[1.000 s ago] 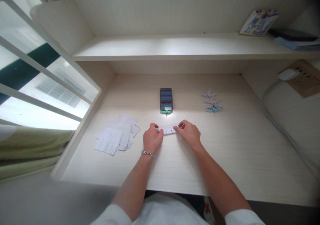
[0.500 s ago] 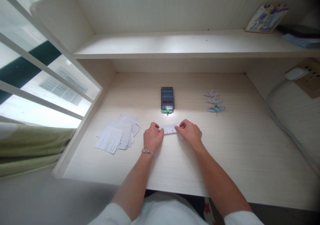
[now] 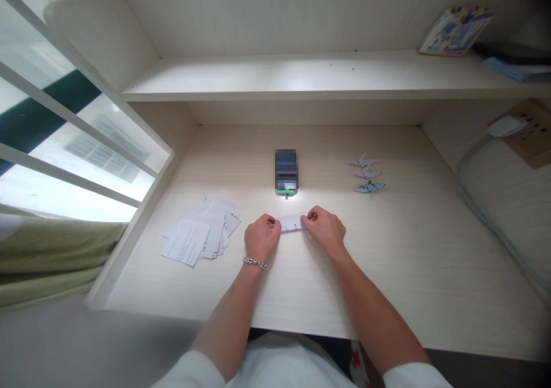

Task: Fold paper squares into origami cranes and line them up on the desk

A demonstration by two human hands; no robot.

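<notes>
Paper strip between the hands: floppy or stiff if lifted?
The paper strip is probably light, being small. It looks folded, so perhaps stiffer than unfolded paper. With the left hand and right hand pinching its ends, it should sag little.

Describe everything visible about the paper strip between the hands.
The white paper strip is narrow, seemingly folded, with small dark marks along its near edge. It sits roughly crosswise on or just above the desk, in front of the phone. The left hand holds one end, the right hand the other, partly hiding both.
</notes>
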